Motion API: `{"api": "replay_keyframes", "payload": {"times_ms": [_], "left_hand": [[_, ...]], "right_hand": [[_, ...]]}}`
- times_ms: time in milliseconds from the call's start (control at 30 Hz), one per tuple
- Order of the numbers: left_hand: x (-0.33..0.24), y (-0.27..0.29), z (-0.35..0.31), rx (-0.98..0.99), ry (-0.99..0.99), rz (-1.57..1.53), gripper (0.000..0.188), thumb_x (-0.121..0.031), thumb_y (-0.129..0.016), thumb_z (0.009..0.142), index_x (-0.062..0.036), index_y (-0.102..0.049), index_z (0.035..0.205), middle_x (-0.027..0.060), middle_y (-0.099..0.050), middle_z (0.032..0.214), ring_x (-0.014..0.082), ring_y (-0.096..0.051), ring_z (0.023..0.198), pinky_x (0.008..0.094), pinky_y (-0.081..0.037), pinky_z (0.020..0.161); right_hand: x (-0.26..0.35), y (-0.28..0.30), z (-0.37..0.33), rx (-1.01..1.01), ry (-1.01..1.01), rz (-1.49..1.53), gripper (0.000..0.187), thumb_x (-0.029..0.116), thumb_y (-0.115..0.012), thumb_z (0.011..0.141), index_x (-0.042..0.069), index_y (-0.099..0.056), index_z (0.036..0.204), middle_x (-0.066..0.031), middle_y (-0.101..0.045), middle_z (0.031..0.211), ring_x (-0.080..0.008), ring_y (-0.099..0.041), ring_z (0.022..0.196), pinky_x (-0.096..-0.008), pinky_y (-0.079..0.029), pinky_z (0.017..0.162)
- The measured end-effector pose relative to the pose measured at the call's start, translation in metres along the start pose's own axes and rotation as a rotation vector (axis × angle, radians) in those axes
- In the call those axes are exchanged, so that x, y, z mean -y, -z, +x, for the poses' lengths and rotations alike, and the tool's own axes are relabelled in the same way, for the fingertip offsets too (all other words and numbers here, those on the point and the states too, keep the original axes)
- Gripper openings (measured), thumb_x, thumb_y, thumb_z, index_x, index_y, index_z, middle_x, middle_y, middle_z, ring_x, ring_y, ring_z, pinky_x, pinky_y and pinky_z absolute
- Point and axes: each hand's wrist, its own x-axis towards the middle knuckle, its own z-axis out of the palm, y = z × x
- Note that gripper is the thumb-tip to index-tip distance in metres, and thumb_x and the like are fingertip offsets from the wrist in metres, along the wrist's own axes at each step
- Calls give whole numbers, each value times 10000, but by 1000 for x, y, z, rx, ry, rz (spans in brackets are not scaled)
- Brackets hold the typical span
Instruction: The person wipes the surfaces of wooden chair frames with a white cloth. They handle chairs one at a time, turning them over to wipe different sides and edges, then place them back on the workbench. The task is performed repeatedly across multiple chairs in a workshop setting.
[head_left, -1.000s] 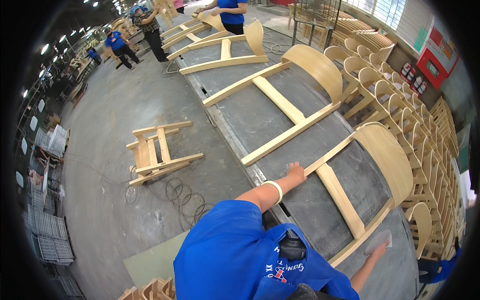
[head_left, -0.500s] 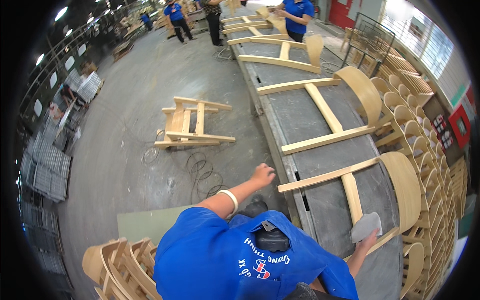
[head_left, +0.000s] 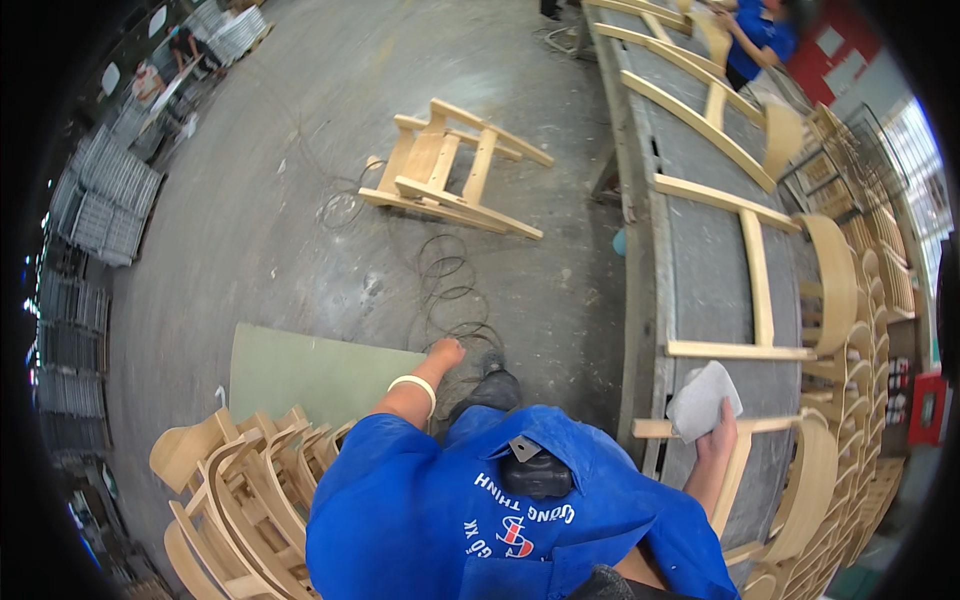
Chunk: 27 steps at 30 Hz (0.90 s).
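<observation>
My right hand [head_left: 718,438] grips a folded pale grey sheet [head_left: 703,402], which looks like sandpaper or cloth. Hand and sheet are over the nearest wooden chair frame [head_left: 768,425], covering part of its upper rail near the table edge. I cannot tell whether the sheet touches the wood. That frame lies on the long grey worktable [head_left: 705,290], its curved backrest [head_left: 805,470] at the right side. My left hand [head_left: 446,352], with a pale bracelet at the wrist, hangs over the floor with its fingers curled and nothing visible in them.
More chair frames [head_left: 760,280] lie along the table. Stacked curved chair parts [head_left: 870,340] line its right side. A chair frame [head_left: 460,170] and a coiled hose [head_left: 450,290] are on the floor. Chair parts [head_left: 250,480] stand at lower left. A co-worker [head_left: 755,40] stands by the table's far end.
The view has turned, so the table sits farther right and looks more upright. My left hand has come back from the table side toward me. My right hand still holds the sheet, now nearer the table's left edge.
</observation>
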Motion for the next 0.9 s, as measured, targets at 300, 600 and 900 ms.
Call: {"api": "replay_keyframes", "payload": {"times_ms": [300, 600, 900], "left_hand": [[109, 68, 14, -130, 172, -355, 332, -297, -536, 797, -24, -682, 917, 206, -649, 957, 341, -617, 935, 413, -478, 819], [157, 27, -25, -66, 451, -458, 344, -302, -538, 793, -20, -677, 932, 207, -643, 989, 355, -604, 960, 417, -468, 843], [147, 51, 26, -127, 738, -441, 388, -320, -478, 810, 1, -666, 919, 212, -628, 1006, 376, -590, 958, 437, -466, 836]], "right_hand": [[-41, -219, 96, 302, -4, -349, 306, 83, -579, 885, -4, -519, 1172, -116, -600, 1131, -229, -584, 1029, -377, -460, 914], [-104, -281, 241, 502, -246, -521, 283, 59, -591, 865, 4, -551, 1140, -103, -621, 1095, -235, -593, 1011, -378, -461, 890], [-155, -394, 418, 447, -346, -1067, 322, 115, -434, 948, -27, -474, 1234, -160, -565, 1179, -293, -551, 1087, -436, -432, 946]]}}
